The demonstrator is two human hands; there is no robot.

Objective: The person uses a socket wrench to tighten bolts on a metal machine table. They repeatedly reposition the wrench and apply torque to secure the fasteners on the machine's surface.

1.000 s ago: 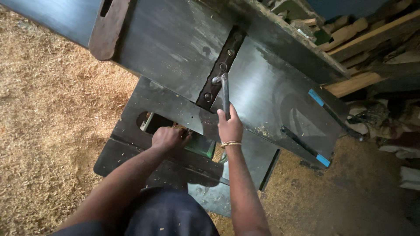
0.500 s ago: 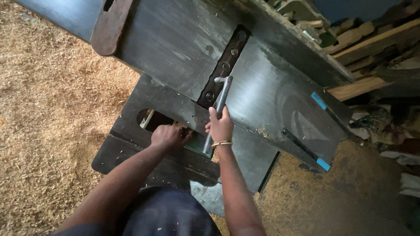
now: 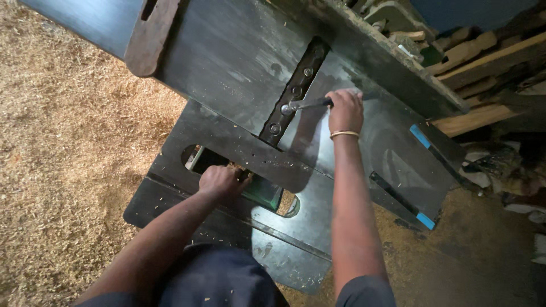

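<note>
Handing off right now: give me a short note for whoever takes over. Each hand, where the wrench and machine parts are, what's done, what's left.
Right hand: closed on the handle of a metal wrench, whose head sits on a bolt in the dark slotted bar of the machine table.
Left hand: fist at the edge of the opening in the lower table; whether it holds anything I cannot tell.
Done: wrench is seated on one bolt.
Left: several bolts show along the bar; whether any is loose or tight cannot be told. Sawdust covers the floor to the left.
</note>
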